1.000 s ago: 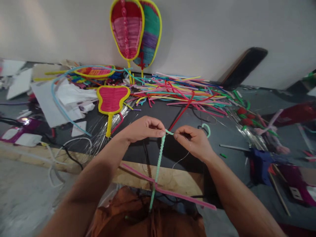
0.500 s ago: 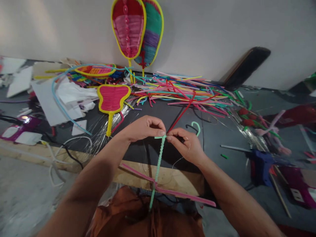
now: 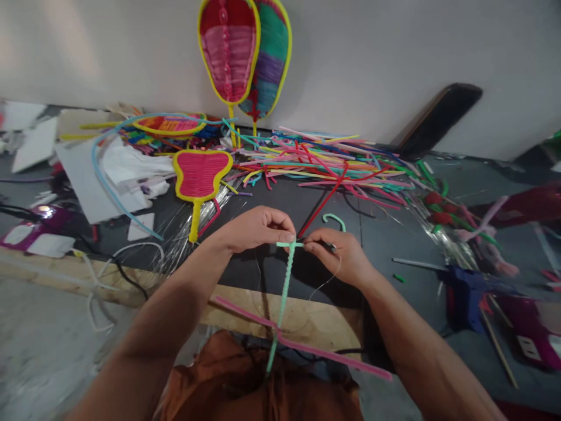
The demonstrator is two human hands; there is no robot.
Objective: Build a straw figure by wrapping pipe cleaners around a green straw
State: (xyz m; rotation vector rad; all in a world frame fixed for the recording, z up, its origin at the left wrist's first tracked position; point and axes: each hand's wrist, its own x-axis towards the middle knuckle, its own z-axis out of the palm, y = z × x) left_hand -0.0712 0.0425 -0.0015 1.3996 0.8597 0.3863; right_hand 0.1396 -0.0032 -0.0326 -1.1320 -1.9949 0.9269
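My left hand (image 3: 258,229) pinches the top of a mint-green pipe cleaner stem (image 3: 284,298) that hangs down toward my lap. Close beside it, my right hand (image 3: 342,252) is closed on the loose mint-green pipe cleaner end (image 3: 333,218), which curls up behind its fingers and crosses the stem's top. A pink pipe cleaner (image 3: 307,345) crosses the stem lower down, over my orange clothing. A thin clear thread loops under my right hand.
A heap of coloured pipe cleaners (image 3: 324,161) lies behind my hands. Two woven fans (image 3: 243,55) lean on the wall; a pink fan (image 3: 199,175) lies flat at left. White papers (image 3: 92,175) sit left, a blue glue gun (image 3: 464,289) right.
My right hand has moved left toward my left hand, bringing the curled green end around the top of the stem. The left hand has stayed almost still.
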